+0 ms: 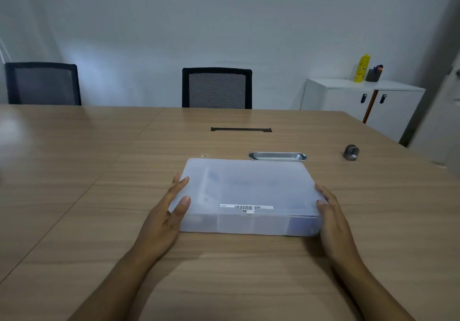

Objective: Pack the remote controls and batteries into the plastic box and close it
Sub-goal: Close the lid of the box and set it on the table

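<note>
A flat, frosted plastic box point(246, 191) lies on the wooden table point(99, 208) with its lid down, a barcode label near its front edge. Dim shapes show through the plastic; the remotes and batteries cannot be made out. My left hand point(169, 211) grips the box's left side, thumb resting on the lid. My right hand point(332, 217) holds the right front corner, thumb on the lid's edge.
A silver oval tray point(277, 156) sits just behind the box. A small grey metal object point(351, 152) stands at the right. A black cable slot point(241, 129) runs across mid-table. Two black chairs point(216, 88) face the far edge; a white cabinet point(361, 99) stands far right.
</note>
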